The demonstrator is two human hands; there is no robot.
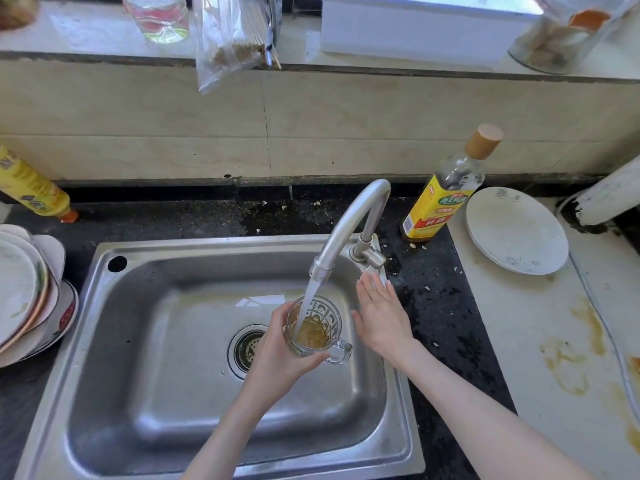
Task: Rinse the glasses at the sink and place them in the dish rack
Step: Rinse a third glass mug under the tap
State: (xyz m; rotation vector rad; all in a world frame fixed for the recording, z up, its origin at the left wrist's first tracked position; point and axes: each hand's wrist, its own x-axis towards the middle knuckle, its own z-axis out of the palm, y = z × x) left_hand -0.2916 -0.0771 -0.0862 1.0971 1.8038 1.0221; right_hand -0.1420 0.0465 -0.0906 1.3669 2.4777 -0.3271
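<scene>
A clear patterned glass mug (313,329) with a handle on its right is held upright over the steel sink (145,341), with yellowish liquid in its bottom. Water runs from the curved tap (346,230) straight into it. My left hand (277,351) is shut around the mug's near side. My right hand (379,313) is flat and open just right of the mug, its fingertips by the tap's lever, holding nothing. No dish rack is in view.
Stacked dirty plates (27,292) stand left of the sink. A sauce bottle (443,192) stands behind the tap, with a white plate (516,230) on the stained counter to the right. A yellow bottle (31,185) lies at far left. Jars and bags sit on the ledge behind.
</scene>
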